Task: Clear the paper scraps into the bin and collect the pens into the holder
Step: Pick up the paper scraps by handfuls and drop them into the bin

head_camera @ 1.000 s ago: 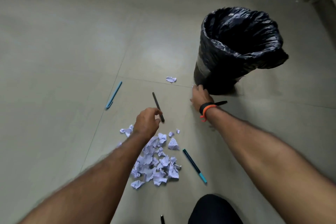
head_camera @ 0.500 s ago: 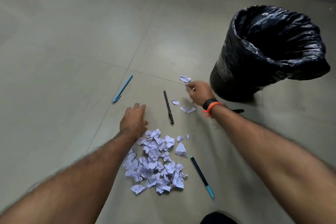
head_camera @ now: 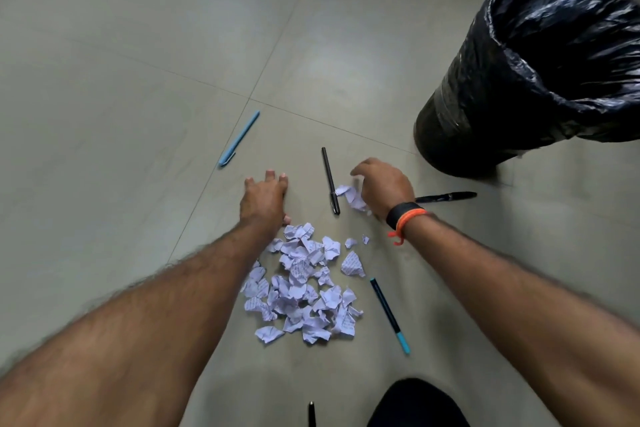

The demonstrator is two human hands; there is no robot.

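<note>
A heap of white torn paper scraps lies on the tiled floor between my arms. My left hand rests flat and open on the floor at the heap's far left edge. My right hand is cupped over a few loose scraps, fingers curled onto them beside a black pen. Another black pen lies behind my right wrist. A light blue pen lies far left. A dark pen with a teal tip lies right of the heap. The black-lined bin stands at the upper right.
A further pen tip shows at the bottom edge, next to my dark-clothed knee. Tile joints cross the grey floor. No pen holder is in view.
My right hand has drawn back from near the bin toward the heap, dragging loose scraps with it. My left hand has flattened on the floor. The view has tilted down and left.
</note>
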